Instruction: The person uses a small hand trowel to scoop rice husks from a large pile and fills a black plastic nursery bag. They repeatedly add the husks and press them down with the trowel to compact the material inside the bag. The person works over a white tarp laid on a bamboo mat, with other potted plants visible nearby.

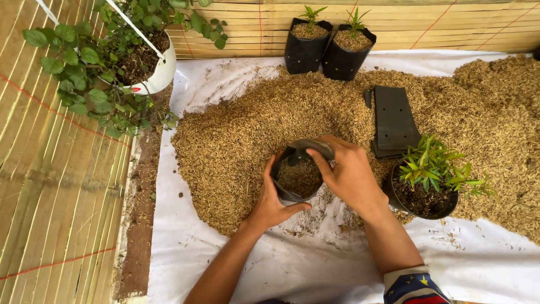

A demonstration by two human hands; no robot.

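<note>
I see my left hand (271, 205) and right hand (350, 174) with fingers clamped on a black grow bag (298, 179) of husk, at the husk pile's (236, 135) near edge on the white sheet (185, 247).

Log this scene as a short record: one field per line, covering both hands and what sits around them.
left hand: left hand cups the side of the black grow bag
right hand: right hand grips the bag's rim
bag contents: part filled with husk
ground cover: husk pile on a white sheet
right of hands: black pot with green seedlings
flat stock: empty black bags
far edge: two filled bags with sprouts
upper left: white hanging pot
</note>
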